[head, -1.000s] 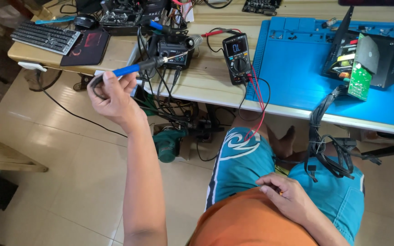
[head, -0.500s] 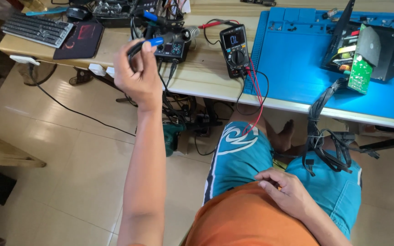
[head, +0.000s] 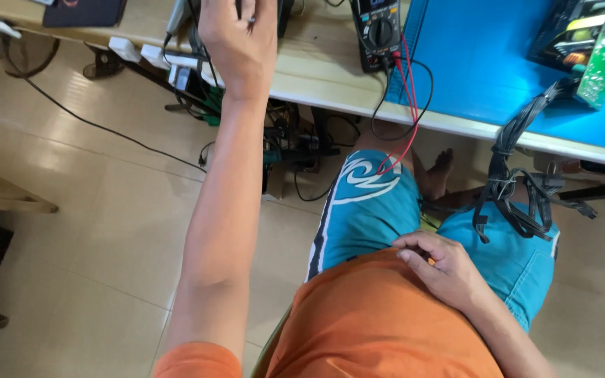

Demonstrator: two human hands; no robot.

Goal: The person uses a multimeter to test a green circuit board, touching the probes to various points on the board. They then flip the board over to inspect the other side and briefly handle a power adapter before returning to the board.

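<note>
Hands apart: one reaching, one resting.
Your left hand (head: 239,42) is stretching over the worktop (head: 316,70), fingers curled, grip hidden; your right hand (head: 442,269) is lying loosely curled, empty, on your lap.

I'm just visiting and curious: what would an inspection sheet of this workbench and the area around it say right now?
Surface: pale wooden bench with a blue work mat.
Job's things: black handheld multimeter at the mat's edge; whatever the left hand grips is cut off by the frame.
Clutter: green circuit board beside a black open case.
Hands: left hand reaches over the bench, fingers curled; right hand rests on the lap, holding nothing.
Cables: red and black test leads hang from the multimeter; black cable bundle droops off the bench.
Surroundings: beige tiled floor.
</note>
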